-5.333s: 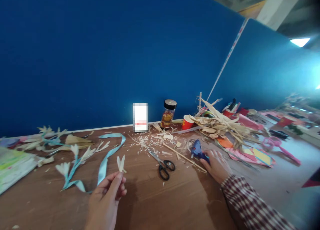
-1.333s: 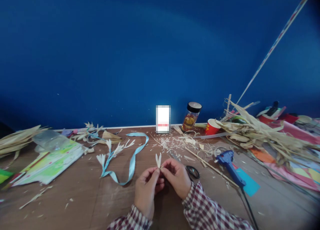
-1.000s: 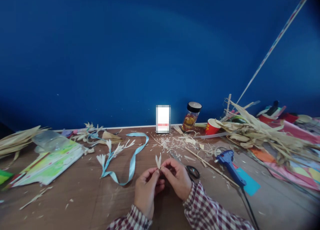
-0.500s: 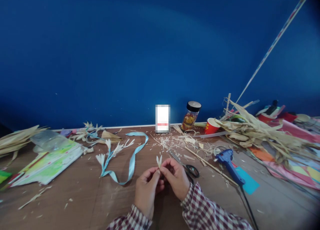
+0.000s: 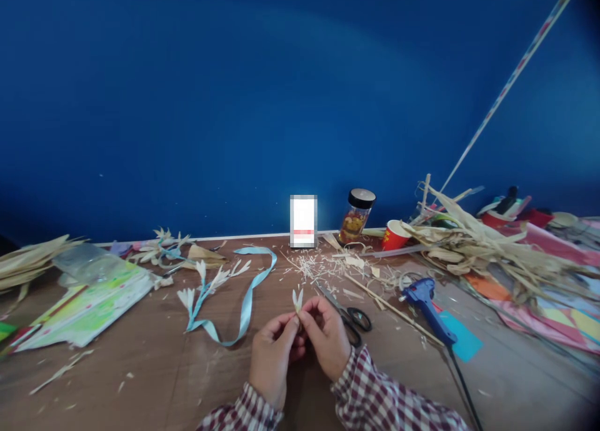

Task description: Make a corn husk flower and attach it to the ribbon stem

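Between my fingertips stands a small pale corn-husk flower [image 5: 297,300], its pointed petals up and its lower end hidden by my thumbs. My left hand [image 5: 274,350] pinches it from the left. From the right, my right hand [image 5: 325,337] pinches it too, thumb against curled fingers. Black-handled scissors [image 5: 359,319] lie beside my right hand, their blades pointing away. On the left lies a spray of white husk flowers [image 5: 201,290] with stems wrapped in light blue ribbon [image 5: 247,312], whose loose tail curls over the table.
Husk clippings [image 5: 314,268] are scattered ahead of my hands. A blue glue gun [image 5: 429,309] with a black cord lies on the right, near a red paper cup [image 5: 395,235] and a lidded jar [image 5: 357,218]. Dried husks [image 5: 473,240] pile up at the right; a painted sheet [image 5: 100,306] lies left.
My hands keep their pinch on the husk flower, and the right hand has shifted very slightly left. The whole view has moved a little; the things on the table lie as before.
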Demonstrator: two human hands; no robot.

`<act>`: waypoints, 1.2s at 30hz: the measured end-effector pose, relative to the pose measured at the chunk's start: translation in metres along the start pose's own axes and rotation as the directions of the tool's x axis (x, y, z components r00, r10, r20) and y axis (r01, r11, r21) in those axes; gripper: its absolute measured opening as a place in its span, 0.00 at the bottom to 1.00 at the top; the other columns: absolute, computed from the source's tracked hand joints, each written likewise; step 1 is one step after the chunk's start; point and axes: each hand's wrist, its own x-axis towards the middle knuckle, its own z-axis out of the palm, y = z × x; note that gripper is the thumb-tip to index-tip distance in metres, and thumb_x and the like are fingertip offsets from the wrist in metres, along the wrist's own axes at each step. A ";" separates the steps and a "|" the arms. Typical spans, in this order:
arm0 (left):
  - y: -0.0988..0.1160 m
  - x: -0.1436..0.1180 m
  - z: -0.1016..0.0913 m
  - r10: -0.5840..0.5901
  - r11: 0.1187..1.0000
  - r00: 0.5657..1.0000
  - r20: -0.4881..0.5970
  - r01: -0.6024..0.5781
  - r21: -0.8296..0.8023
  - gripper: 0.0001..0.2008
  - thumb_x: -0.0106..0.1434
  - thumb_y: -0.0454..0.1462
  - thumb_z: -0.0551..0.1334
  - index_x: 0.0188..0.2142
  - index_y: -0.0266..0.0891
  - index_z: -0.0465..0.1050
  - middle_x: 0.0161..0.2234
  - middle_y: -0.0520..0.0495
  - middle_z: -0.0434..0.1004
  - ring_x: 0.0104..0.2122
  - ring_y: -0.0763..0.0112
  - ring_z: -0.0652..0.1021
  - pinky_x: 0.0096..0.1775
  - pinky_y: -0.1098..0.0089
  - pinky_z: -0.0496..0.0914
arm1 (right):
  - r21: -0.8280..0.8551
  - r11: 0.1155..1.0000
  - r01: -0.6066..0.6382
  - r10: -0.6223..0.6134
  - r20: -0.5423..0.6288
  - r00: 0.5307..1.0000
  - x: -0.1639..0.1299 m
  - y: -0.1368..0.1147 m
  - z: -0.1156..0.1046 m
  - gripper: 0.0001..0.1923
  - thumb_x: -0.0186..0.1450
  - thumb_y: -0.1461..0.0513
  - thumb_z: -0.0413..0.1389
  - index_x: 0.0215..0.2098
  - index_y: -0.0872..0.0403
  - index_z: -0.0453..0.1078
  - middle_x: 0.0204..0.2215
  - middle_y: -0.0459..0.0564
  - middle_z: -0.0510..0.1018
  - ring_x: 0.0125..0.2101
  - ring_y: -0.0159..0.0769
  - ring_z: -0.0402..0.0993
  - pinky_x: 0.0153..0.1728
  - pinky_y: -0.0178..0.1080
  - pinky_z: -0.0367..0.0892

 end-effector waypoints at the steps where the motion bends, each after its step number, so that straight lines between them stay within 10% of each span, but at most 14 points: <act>1: 0.000 0.000 0.000 0.000 1.000 1.000 0.005 0.000 -0.009 0.13 0.43 0.40 0.68 0.28 0.33 0.75 0.18 0.51 0.72 0.18 0.80 0.70 0.19 0.79 0.68 | -0.007 1.000 0.003 -0.003 -0.003 1.000 0.000 0.000 0.001 0.05 0.61 0.60 0.51 0.29 0.55 0.62 0.22 0.42 0.67 0.23 0.29 0.63 0.25 0.31 0.61; 14: 0.005 0.001 0.000 -0.045 0.996 0.999 0.015 0.046 -0.078 0.15 0.39 0.40 0.70 0.26 0.34 0.75 0.19 0.52 0.71 0.19 0.80 0.70 0.21 0.80 0.68 | -0.022 1.000 -0.007 0.007 0.012 1.000 0.000 -0.004 0.001 0.07 0.62 0.60 0.49 0.30 0.55 0.63 0.24 0.45 0.70 0.25 0.30 0.65 0.27 0.33 0.63; 36: -0.003 -0.002 -0.004 0.080 0.957 0.991 0.106 -0.106 0.269 0.12 0.49 0.43 0.63 0.27 0.36 0.72 0.18 0.55 0.68 0.17 0.80 0.66 0.17 0.81 0.61 | 0.046 0.999 -0.012 0.002 0.199 0.980 0.020 -0.013 -0.025 0.11 0.60 0.57 0.52 0.27 0.56 0.67 0.18 0.41 0.67 0.19 0.25 0.61 0.22 0.29 0.58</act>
